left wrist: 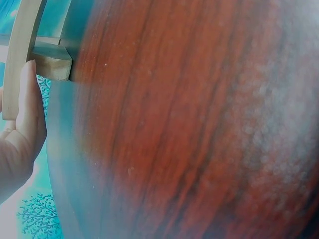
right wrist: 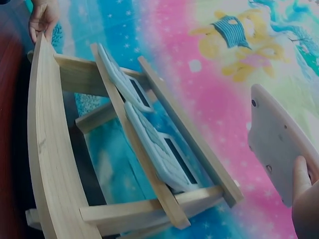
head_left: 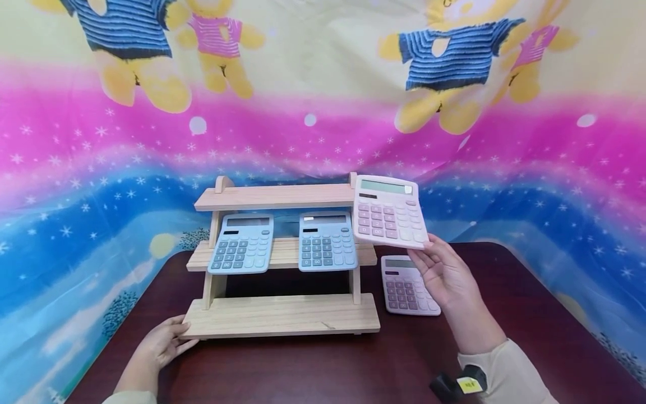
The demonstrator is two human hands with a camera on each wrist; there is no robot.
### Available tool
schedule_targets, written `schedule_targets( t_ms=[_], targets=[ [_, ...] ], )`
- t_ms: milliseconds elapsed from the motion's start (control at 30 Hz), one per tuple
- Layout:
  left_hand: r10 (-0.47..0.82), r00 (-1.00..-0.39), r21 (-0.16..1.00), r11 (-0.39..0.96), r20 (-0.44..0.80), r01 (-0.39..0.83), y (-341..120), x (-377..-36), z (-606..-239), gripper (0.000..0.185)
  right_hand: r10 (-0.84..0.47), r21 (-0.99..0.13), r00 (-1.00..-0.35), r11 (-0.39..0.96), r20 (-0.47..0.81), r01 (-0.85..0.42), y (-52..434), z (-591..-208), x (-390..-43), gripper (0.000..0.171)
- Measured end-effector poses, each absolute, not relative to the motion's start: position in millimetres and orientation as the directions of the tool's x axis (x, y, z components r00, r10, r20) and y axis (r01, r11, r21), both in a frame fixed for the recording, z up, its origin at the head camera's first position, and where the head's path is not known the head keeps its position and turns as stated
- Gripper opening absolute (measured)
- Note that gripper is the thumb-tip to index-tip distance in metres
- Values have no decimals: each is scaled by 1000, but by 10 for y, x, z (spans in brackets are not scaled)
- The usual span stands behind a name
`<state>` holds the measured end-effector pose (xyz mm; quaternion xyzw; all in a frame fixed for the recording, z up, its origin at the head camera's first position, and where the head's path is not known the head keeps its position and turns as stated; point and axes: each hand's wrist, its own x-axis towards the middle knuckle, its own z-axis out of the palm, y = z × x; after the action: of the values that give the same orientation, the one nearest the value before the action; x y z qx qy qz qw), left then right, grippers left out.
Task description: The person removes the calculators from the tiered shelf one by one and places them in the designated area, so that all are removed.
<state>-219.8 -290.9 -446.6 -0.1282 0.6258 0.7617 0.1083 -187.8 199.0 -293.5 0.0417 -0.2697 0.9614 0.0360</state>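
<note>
My right hand [head_left: 444,272] pinches the lower right corner of a pink calculator [head_left: 387,212], held up in the air beside the right end of a wooden three-tier shelf [head_left: 282,317]. Its plain back shows in the right wrist view. My left hand [head_left: 164,343] grips the left end of the bottom tier, the thumb on top and fingers at the front edge. Two blue calculators, one on the left [head_left: 241,244] and one on the right [head_left: 327,242], lean on the middle tier. Below my right hand, a second pink calculator [head_left: 407,286] lies on the table, partly covered by that hand.
The dark reddish-brown table [head_left: 303,373] has rounded back corners. A cloth backdrop [head_left: 313,134] with bears and snowflakes hangs close behind the shelf. The top tier [head_left: 277,196] and bottom tier bear no calculators. A black strap [head_left: 456,384] sits on my right wrist.
</note>
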Motion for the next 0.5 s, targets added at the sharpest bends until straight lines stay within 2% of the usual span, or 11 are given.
schedule_targets(
  t_ms=[300, 500],
  targets=[
    [10, -945, 926, -194, -327, -323, -2908, -2189, -4459, 65, 104, -461, -991, -877, 87, -132, 2209, -3033, -1816, 21],
    [7, -944, 927, -190, -329, -324, -2914, -2195, -4484, 65, 84, -401, -989, -907, 125, -128, 2385, -3136, -1779, 25]
  ],
)
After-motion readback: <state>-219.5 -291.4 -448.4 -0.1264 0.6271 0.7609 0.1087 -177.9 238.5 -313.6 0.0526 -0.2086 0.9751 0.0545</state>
